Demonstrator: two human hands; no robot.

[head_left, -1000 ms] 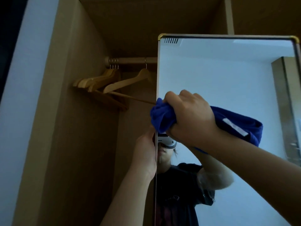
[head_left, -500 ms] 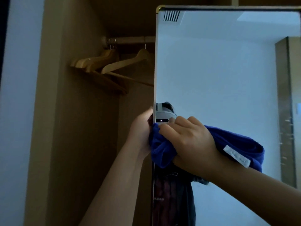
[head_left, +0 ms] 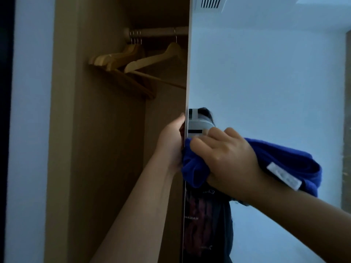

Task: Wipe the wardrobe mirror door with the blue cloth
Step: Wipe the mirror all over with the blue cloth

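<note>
The right hand (head_left: 226, 160) has the blue cloth (head_left: 195, 168) bunched up in a curled grip, fingers wrapped over the top of it, and it's pushing the wad against the mirror door (head_left: 266, 82) right at the door's left edge, roughly mid-height in view. The rest of the cloth trails off to the right behind the wrist, with a small white label (head_left: 284, 178) sewn on that part.

The left hand (head_left: 171, 143) is on the other side of that edge, gripping the door's edge with the thumb side facing the camera; the fingers go round behind the door so how far they curl can't really be seen, but it's clearly holding the edge. It sits just beside the cloth, pretty much touching it.

The door is swung open, so the inside of the wardrobe (head_left: 98, 149) shows on the left: light wood panels, a rail (head_left: 157, 32) near the top, and a handful of wooden hangers (head_left: 136, 57) on it, four bunched together and one a bit apart to the right.

The mirror reflects a pale wall, a ceiling vent (head_left: 210, 2) up top, and the person's dark printed T-shirt below the cloth. A white headset shows in the reflection just above the right hand.
</note>
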